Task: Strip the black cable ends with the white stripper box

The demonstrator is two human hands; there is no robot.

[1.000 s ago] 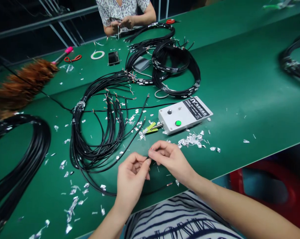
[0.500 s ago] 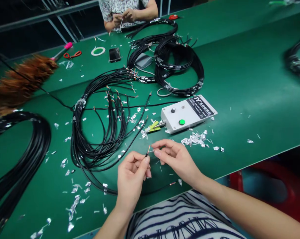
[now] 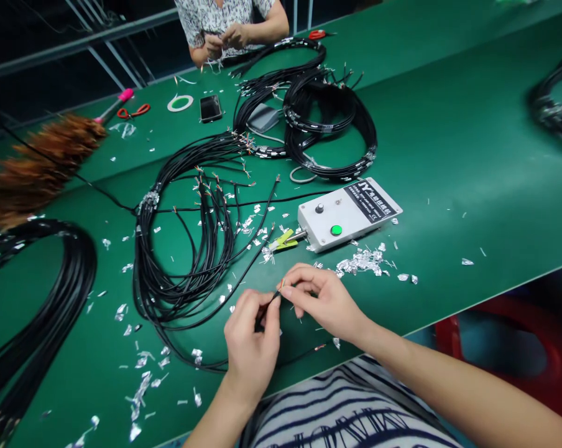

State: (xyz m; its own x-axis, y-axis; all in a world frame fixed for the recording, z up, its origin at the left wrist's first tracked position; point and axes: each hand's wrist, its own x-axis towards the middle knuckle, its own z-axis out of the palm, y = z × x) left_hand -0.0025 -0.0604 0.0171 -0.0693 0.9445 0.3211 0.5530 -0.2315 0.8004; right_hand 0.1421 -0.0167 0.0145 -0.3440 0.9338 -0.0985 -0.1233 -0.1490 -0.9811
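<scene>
My left hand (image 3: pixel 253 333) is closed around a black cable (image 3: pixel 275 295) near its stripped end. Thin coloured wires (image 3: pixel 282 284) come out of that end, and the thumb and forefinger of my right hand (image 3: pixel 316 295) pinch them. Both hands meet over the green table, close to its near edge. Just beyond them stands a white box (image 3: pixel 349 214) with a knob and a lit green button. A yellow-green clip (image 3: pixel 283 239) sits at the box's left end. To the left lies a coiled bundle of black cables (image 3: pixel 145 267) with several stripped ends.
Foil scraps (image 3: pixel 362 261) litter the green table (image 3: pixel 449 162). More cable coils (image 3: pixel 369 137) lie behind the box and at far left (image 3: pixel 78 261). Farther back are a phone (image 3: pixel 211 108), a tape roll (image 3: pixel 180 103), red scissors (image 3: pixel 134 111) and a brown duster (image 3: pixel 52 158). A co-worker (image 3: pixel 237 31) sits opposite.
My right fingers have closed in against the wires at the cable end, and my left hand has turned slightly. The view has shifted a little.
</scene>
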